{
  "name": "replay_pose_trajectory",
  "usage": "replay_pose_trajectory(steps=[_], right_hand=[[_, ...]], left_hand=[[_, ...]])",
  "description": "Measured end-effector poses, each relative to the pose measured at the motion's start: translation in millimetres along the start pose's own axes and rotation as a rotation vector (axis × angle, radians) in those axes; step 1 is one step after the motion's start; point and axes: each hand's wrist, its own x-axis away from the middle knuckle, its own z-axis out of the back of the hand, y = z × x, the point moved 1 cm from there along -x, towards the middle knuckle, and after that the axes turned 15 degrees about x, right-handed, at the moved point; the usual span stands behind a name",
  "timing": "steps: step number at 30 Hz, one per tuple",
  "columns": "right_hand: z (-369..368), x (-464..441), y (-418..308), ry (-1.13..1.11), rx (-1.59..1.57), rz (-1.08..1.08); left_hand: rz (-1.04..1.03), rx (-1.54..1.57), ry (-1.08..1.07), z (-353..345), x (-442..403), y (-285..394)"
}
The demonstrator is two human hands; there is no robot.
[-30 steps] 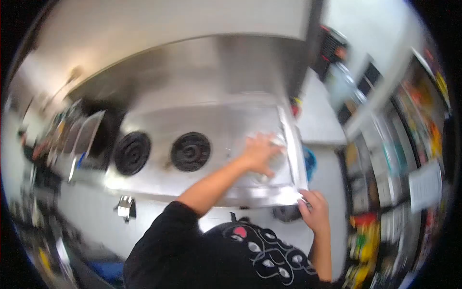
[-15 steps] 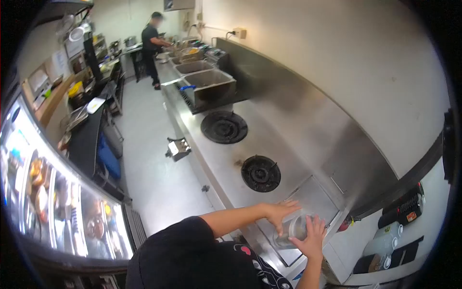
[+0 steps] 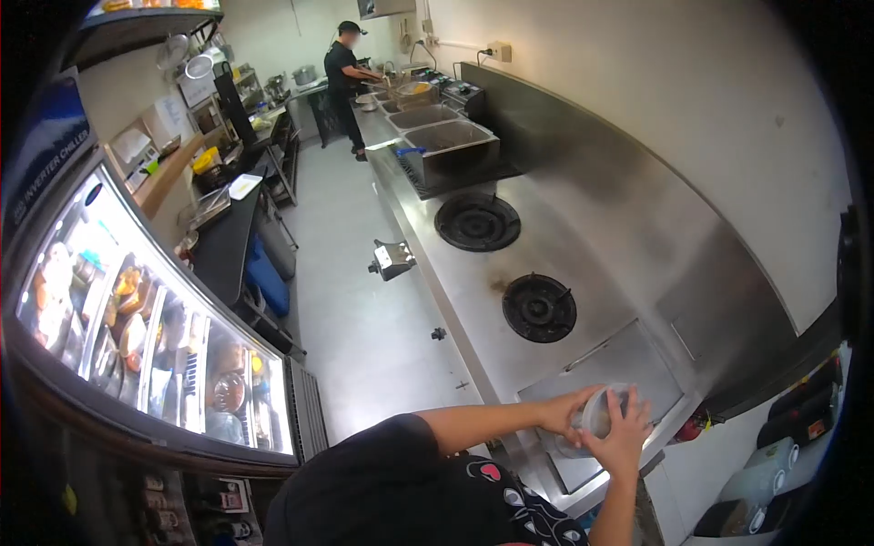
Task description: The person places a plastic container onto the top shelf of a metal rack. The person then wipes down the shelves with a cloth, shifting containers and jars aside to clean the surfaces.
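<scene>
Grasping a clear round container [image 3: 597, 419] in the head view, held between both palms: left hand [image 3: 564, 411] curled against the left side, right hand [image 3: 623, 431] wrapped over the right with fingers spread across the rim. Held over the near end of a stainless steel counter [image 3: 512, 261], by a square metal panel [image 3: 637, 359]; cannot tell whether touching the metal beneath.

Stretching away beside the counter, a pale floor [image 3: 346, 300], bordered on the opposite side by a lit chiller [image 3: 55, 173] and, farther off, a black worktop [image 3: 218, 255]. Sharing the room with another person [image 3: 344, 77] in dark clothes and cap, near the counter's far end.

Counting two hands on one container, two black burners [image 3: 539, 308] on the counter, two large rectangular basins [image 3: 471, 168] beyond, one chiller and one other person.
</scene>
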Motion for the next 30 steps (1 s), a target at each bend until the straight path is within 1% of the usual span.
replay_pose_trajectory(steps=[3,6,9,12,13,15,16,18,21,24,26,28,30], right_hand=[[2,3,13,0.014,-0.030,0.037],[-5,19,37,0.073,-0.073,0.041],[-16,38,63,0.210,-0.133,0.071],[-32,62,83,0.310,-0.154,0.123],[-34,69,86,0.336,-0.150,0.129],[-43,83,89,0.354,-0.276,0.093],[-48,90,91,0.370,-0.337,0.062],[-53,97,93,0.392,-0.336,0.021],[-51,104,92,0.418,-0.333,-0.008],[-26,115,88,0.482,-0.294,0.049],[0,127,80,0.524,-0.222,0.112],[13,135,72,0.529,-0.182,0.222],[23,139,66,0.507,-0.159,0.334]], left_hand=[[-0.018,-0.181,-0.073,3,6,-10],[0.380,0.417,-0.066,6,18,-32],[0.758,0.488,0.227,3,27,-32],[0.803,0.762,0.102,-8,20,-22],[0.782,0.832,0.123,-9,15,-40],[0.761,0.983,0.133,-26,5,-87],[0.748,0.995,0.124,-35,-1,-80],[0.716,1.004,0.130,-38,-9,-63],[0.714,1.047,0.143,-40,-19,-76],[0.749,1.235,0.034,-38,-11,-16],[0.688,1.340,-0.189,-27,-5,-19],[0.669,1.277,-0.233,-24,3,-3],[0.687,1.049,-0.091,-23,12,19]])
